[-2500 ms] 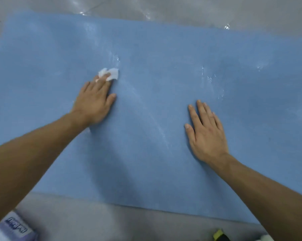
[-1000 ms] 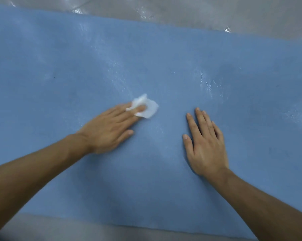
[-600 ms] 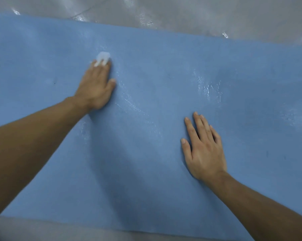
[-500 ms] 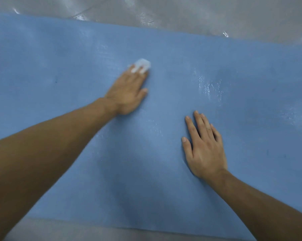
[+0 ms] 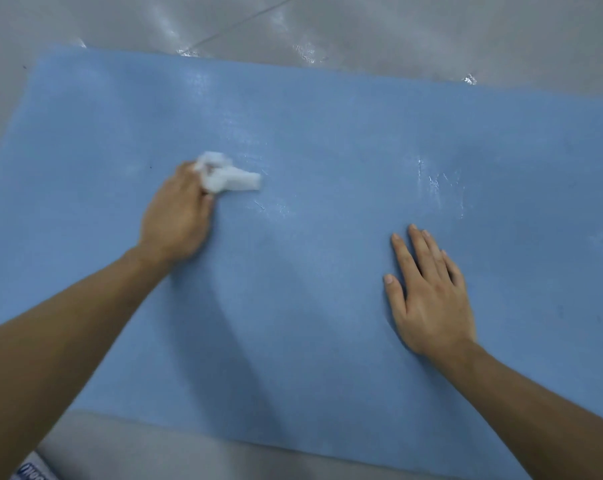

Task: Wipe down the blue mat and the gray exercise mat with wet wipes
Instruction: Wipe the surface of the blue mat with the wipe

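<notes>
The blue mat (image 5: pixel 310 289) lies flat on the floor and fills most of the view, with wet streaks near its middle and right. My left hand (image 5: pixel 177 213) is on the mat left of centre with its fingers curled round a crumpled white wet wipe (image 5: pixel 229 176), which sticks out to the right of the fingers and looks blurred. My right hand (image 5: pixel 428 292) lies flat on the mat at the right, fingers straight and spread a little, holding nothing. No gray mat is in view.
Glossy gray floor (image 5: pixel 362 26) runs beyond the mat's far edge and along its near edge. A corner of a wet-wipe pack (image 5: pixel 33 474) with blue lettering shows at the bottom left, beside my left forearm.
My left hand has swept the wipe back and forth over the mat and now sits lower and further left than half a second ago. The right hand has stayed planted.
</notes>
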